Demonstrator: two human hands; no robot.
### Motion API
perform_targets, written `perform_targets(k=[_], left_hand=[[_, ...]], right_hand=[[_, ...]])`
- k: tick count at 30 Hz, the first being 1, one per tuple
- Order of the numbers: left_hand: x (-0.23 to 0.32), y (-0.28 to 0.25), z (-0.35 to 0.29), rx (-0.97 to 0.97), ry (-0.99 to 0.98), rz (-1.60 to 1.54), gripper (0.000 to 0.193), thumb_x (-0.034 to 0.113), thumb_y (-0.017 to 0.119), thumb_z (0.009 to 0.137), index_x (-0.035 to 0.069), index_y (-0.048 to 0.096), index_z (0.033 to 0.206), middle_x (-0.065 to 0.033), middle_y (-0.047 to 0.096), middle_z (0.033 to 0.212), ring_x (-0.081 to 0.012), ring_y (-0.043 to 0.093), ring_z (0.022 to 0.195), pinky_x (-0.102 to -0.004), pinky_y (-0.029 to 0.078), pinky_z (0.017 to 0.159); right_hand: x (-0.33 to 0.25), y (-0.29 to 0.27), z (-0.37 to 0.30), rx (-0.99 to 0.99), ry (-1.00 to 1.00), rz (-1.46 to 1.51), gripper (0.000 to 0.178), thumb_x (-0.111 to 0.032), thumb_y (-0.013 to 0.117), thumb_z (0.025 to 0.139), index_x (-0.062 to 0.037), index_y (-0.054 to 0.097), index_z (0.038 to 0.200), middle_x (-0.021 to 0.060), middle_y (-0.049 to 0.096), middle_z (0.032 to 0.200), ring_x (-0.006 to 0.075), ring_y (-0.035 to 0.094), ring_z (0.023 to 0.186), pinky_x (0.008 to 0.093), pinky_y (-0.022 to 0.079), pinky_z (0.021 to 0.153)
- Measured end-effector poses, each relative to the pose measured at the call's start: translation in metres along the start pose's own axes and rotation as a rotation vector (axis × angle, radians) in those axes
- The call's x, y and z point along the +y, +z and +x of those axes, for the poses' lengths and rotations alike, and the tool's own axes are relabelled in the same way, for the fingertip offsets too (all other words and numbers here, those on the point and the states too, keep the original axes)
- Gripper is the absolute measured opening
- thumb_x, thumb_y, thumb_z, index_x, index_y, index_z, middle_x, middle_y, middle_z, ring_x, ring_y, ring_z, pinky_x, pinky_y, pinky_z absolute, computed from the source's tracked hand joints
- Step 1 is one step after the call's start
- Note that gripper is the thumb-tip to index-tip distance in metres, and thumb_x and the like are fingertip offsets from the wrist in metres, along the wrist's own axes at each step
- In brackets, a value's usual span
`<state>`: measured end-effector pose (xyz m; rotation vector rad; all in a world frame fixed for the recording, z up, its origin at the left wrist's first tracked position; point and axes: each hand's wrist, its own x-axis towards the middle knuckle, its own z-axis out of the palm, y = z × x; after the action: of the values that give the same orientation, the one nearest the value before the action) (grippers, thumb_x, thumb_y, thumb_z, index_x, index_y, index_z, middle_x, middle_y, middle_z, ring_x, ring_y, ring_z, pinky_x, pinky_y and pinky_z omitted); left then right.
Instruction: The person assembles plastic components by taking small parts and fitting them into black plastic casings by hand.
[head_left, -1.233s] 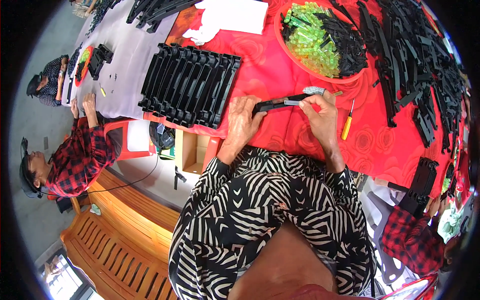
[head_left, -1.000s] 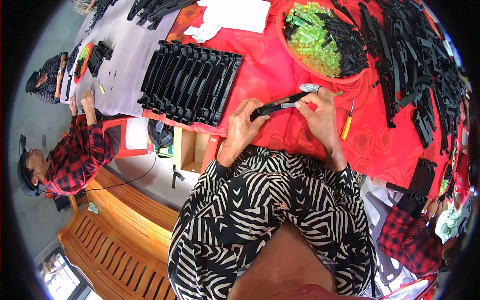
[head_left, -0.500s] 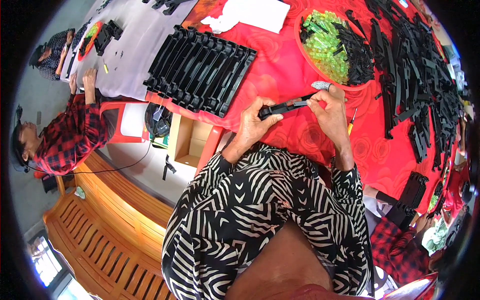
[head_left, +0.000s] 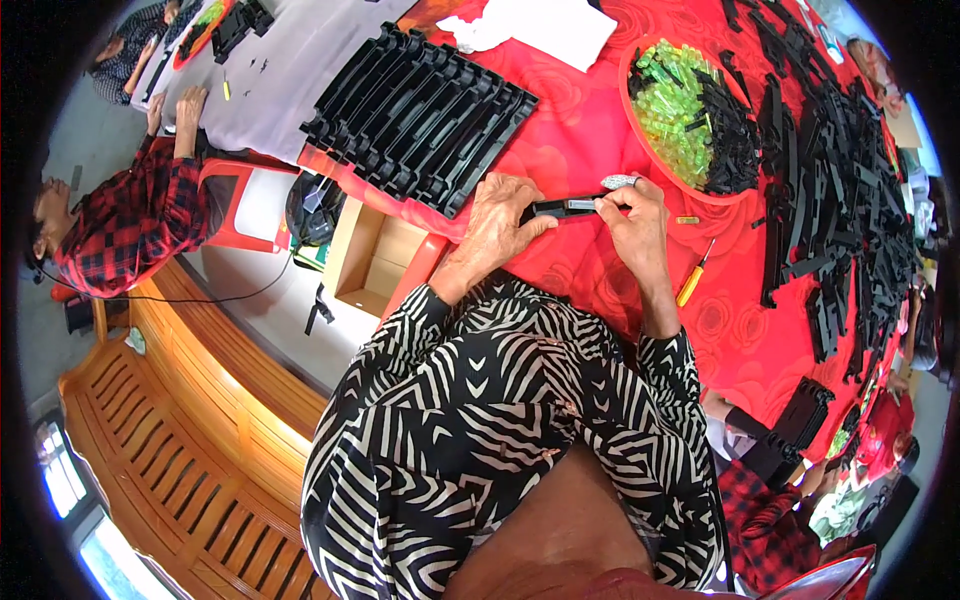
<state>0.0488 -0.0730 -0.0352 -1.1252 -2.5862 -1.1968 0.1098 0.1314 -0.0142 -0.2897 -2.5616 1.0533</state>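
Note:
My left hand grips one end of a long black plastic strip held just above the red flowered tablecloth. My right hand pinches the strip's other end, where a small pale piece sits in it; the forefinger wears a grey patterned finger cover. Both hands are close together in front of my striped black-and-white top. Beyond the hands stands a red bowl with several green clear pieces and black small parts.
A row of stacked black strips lies to the upper left. A big heap of black strips fills the right side. A yellow-handled screwdriver lies right of my hand. An open cardboard box sits below the table edge. A person in red plaid sits at left.
The view has swung, shifting the table up and right. My hands keep hold of the black strip, which is now turned nearly level, with the right fingers working at its end.

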Motion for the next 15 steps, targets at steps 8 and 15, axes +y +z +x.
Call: perform_targets(k=[8,15], left_hand=[[-0.0027,0.0037,-0.0045,0.052,0.007,-0.038,0.040,0.035,0.072,0.075,0.003,0.062,0.095,-0.0114,0.060,0.100,-0.0304,0.052,0.097,-0.0408,0.038,0.086],[-0.0010,0.0048,-0.0030,0.048,-0.005,-0.050,0.039,0.035,0.071,0.076,0.002,0.062,0.095,-0.0122,0.060,0.098,-0.0307,0.052,0.097,-0.0410,0.037,0.084]], right_hand=[[0.0000,0.0019,0.0063,-0.061,0.014,-0.027,0.014,-0.018,0.074,0.069,-0.0056,0.067,0.071,0.0118,0.064,0.086,0.0358,0.055,0.106,0.0468,0.040,0.092],[-0.0006,0.0029,0.0099,-0.086,0.027,-0.073,0.015,-0.019,0.075,0.069,-0.0058,0.067,0.069,0.0111,0.063,0.082,0.0335,0.055,0.104,0.0463,0.040,0.090]])
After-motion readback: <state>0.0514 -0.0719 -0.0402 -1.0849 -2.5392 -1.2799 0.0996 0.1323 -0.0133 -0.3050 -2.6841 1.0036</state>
